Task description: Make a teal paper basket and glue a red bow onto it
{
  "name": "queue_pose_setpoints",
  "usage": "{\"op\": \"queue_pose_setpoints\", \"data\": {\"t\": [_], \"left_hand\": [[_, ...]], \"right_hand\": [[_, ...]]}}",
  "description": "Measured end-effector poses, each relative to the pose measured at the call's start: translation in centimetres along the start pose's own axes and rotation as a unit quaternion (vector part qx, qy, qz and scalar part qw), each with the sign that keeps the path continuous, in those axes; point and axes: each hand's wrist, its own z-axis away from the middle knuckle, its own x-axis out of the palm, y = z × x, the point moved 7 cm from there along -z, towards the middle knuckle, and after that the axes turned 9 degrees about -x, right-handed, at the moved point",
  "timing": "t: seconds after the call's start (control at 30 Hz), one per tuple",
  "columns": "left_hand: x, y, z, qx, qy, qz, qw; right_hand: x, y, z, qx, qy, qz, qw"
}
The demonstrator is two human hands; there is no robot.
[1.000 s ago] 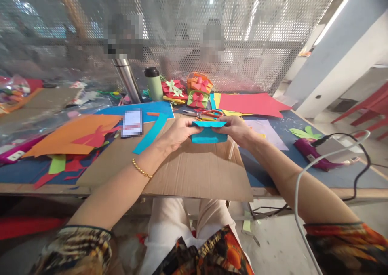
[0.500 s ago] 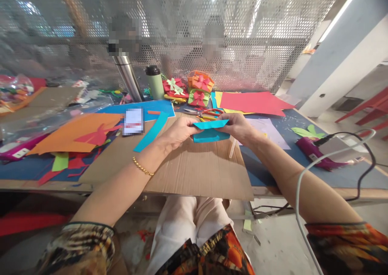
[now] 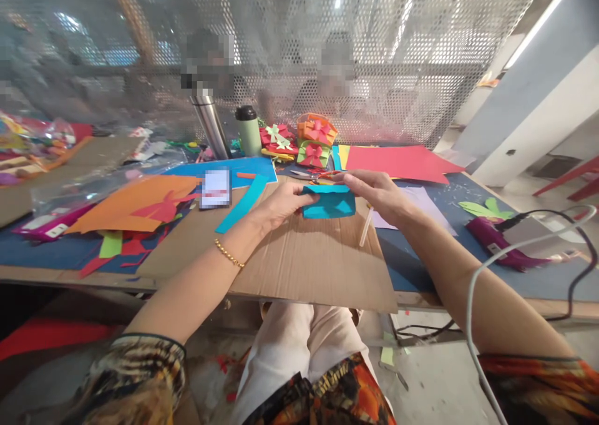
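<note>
The folded blue paper (image 3: 330, 209) is held up above a brown cardboard sheet (image 3: 309, 269), its left edge pinched between the thumb and fingers of the left hand (image 3: 285, 203). The right hand (image 3: 377, 191) is laid with outstretched fingers at the paper's upper right corner; whether the corner is gripped by it cannot be told, as its thumb is hidden. Just below the right hand, a thin clear stick (image 3: 365, 228) is seen on the cardboard, and a lilac sheet (image 3: 418, 208) is partly covered by the right forearm. Beyond the paper, scissors (image 3: 301, 175) are partly hidden by the right hand. Near the left forearm, a curved blue strip (image 3: 243, 205) is placed beside a phone (image 3: 216, 186) whose screen is blurred. Farther left, an orange sheet (image 3: 133, 208) is spread on the blue surface (image 3: 409, 272). At the back, an orange paper basket (image 3: 306, 130) is stacked on a green one (image 3: 304, 155), a green bottle (image 3: 249, 136) is stood to their left, and a red sheet (image 3: 397, 163) is laid to their right.
</note>
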Motion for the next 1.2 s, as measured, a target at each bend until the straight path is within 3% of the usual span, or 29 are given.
{"op": "queue_pose_setpoints", "data": {"t": [0.23,0.43,0.57,0.73,1.2], "left_hand": [[0.5,0.9,0.4,0.051,-0.041,0.018,0.998],[0.0,1.2,0.6,0.083,0.024,0.002,0.996],[0.0,1.7,0.8,0.120,0.059,-0.015,0.991],[0.2,2.3,1.2,0.151,0.062,-0.029,0.986],[0.0,1.9,1.1,0.069,0.101,0.018,0.992]], "right_hand": [[1.0,2.0,-0.4,-0.010,-0.002,0.020,1.000],[-0.3,2.1,-0.4,-0.004,0.085,-0.002,0.996],[-0.2,2.2,-0.4,0.010,0.083,-0.011,0.996],[0.0,2.0,-0.3,0.021,0.080,-0.014,0.996],[-0.3,2.3,-0.4,-0.005,0.086,0.008,0.996]]}}
